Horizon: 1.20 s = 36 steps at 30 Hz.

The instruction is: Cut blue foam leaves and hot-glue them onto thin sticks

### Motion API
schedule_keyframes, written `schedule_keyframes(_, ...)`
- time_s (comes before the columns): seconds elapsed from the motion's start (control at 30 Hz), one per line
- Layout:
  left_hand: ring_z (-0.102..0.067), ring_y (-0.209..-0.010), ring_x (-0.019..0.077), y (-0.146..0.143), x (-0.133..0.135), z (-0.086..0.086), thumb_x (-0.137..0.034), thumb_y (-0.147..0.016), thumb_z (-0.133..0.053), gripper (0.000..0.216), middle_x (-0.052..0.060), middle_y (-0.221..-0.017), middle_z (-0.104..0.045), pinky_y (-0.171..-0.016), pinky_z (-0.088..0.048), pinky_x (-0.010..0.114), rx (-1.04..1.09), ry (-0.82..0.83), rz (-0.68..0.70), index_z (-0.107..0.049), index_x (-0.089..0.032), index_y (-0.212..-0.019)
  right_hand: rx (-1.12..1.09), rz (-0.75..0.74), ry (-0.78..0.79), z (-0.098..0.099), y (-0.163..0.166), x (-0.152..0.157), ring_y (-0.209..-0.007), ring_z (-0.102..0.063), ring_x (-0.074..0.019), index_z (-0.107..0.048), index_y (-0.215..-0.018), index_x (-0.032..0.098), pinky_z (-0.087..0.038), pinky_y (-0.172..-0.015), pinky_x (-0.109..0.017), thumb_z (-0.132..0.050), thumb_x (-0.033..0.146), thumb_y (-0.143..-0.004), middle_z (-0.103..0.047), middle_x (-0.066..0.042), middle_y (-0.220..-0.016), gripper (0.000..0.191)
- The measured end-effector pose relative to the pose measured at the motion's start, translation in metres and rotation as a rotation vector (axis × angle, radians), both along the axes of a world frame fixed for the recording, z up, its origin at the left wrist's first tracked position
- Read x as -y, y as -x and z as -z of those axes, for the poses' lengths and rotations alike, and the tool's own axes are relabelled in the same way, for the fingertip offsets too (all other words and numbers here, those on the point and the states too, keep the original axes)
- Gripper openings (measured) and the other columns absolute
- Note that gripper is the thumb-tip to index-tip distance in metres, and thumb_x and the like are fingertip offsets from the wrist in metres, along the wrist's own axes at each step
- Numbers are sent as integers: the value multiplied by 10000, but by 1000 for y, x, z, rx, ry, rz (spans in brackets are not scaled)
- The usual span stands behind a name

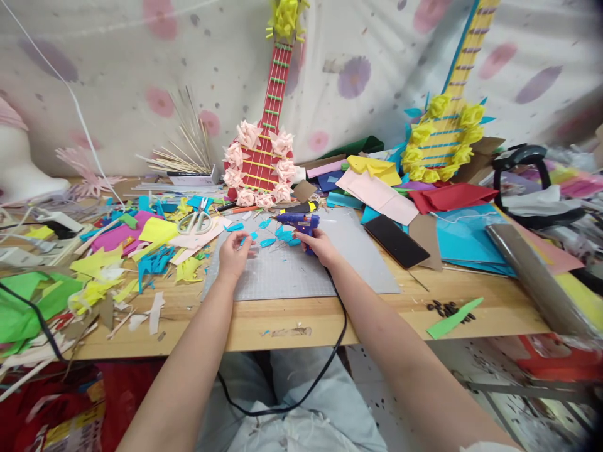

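Note:
My right hand (323,247) is wrapped round the handle of a blue glue gun (300,220), whose nozzle points left over the grey cutting mat (358,263). A black cord runs from its grip down across my lap. My left hand (234,252) is closed in a pinch at the mat's left side. Bits of blue show by its fingertips, but what it holds, if anything, is too small to make out. Several blue paper petals (268,242) lie on the mat between my hands, and another blue paper petal (234,227) lies just beyond the left one.
A red paper guitar (259,164) with pink flowers leans at the back; a yellow paper guitar (436,147) stands right. Scissors (195,221) and paper scraps (157,231) lie left. A black phone (396,240), blue sheets (466,235) and dark beads (450,309) are at right.

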<state>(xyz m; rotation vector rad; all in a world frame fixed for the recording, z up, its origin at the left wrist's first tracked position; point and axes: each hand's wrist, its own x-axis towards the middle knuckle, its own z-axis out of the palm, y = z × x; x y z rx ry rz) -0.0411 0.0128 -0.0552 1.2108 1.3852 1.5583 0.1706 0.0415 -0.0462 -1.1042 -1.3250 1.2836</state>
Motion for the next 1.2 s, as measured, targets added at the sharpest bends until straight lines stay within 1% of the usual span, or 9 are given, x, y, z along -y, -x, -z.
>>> schedule_keyframes(0.07,-636,-674,150,-1,-1,1,-290,-641,-592,213,16,-787,-564,-495,-517,240,-9,8,-46,-514,-163,-793,122,7,-21,-2,3,4,-454,-419,-79,-590,-748,183,-349,-460,-230,-654,447,-619,-506,40,-524,301)
schedule_keyframes(0.13,-640,-652,142,-1,-3,2,-243,-643,-596,236,8,-767,-571,-517,-525,241,-1,5,-79,-494,-169,-842,211,3,-69,-4,8,7,-510,-468,-104,-607,-765,192,-385,-506,-241,-643,473,-625,-509,35,-528,316)
schedule_keyframes(0.27,-649,-657,152,-1,-6,4,-194,-639,-611,302,8,-731,-591,-531,-531,242,55,19,-133,-458,-174,-898,311,-14,-210,-4,18,9,-709,-565,-164,-640,-841,202,-442,-665,-279,-620,503,-642,-601,2,-659,361)
schedule_keyframes(0.4,-651,-664,164,-1,-7,4,-214,-643,-617,284,14,-730,-598,-485,-517,226,33,51,-187,-471,-166,-882,411,-11,-313,-2,27,10,-783,-586,-191,-648,-912,223,-442,-733,-313,-591,510,-679,-647,-21,-777,374)
schedule_keyframes(0.5,-651,-670,174,0,-7,3,-228,-626,-636,286,18,-717,-603,-454,-500,212,1,70,-221,-484,-164,-860,513,-27,-355,0,30,11,-782,-594,-196,-643,-957,228,-441,-736,-325,-570,513,-703,-655,-35,-816,389)
schedule_keyframes(0.57,-652,-668,185,0,-7,2,-223,-621,-640,280,24,-704,-612,-447,-495,218,18,75,-216,-482,-163,-844,556,-32,-364,1,31,11,-764,-596,-196,-643,-961,222,-443,-719,-323,-564,516,-709,-654,-40,-805,395)
schedule_keyframes(0.73,-652,-633,172,-3,-7,-2,-201,-621,-643,258,13,-655,-613,-512,-516,241,108,87,-187,-473,-159,-812,566,-9,-378,4,33,10,-706,-590,-188,-657,-891,222,-442,-683,-309,-588,497,-699,-638,-31,-711,343)
schedule_keyframes(0.93,-655,-640,167,-3,-8,0,-196,-631,-636,231,18,-660,-619,-552,-522,252,121,89,-172,-490,-153,-805,620,21,-358,3,34,11,-777,-605,-222,-651,-917,210,-440,-704,-331,-557,525,-713,-658,-65,-787,387)
schedule_keyframes(1.2,-656,-639,165,-3,-9,3,-194,-638,-624,216,15,-660,-622,-550,-522,248,115,79,-166,-498,-152,-808,652,16,-374,4,34,10,-747,-609,-216,-651,-903,217,-436,-672,-316,-548,540,-714,-658,-64,-769,388)
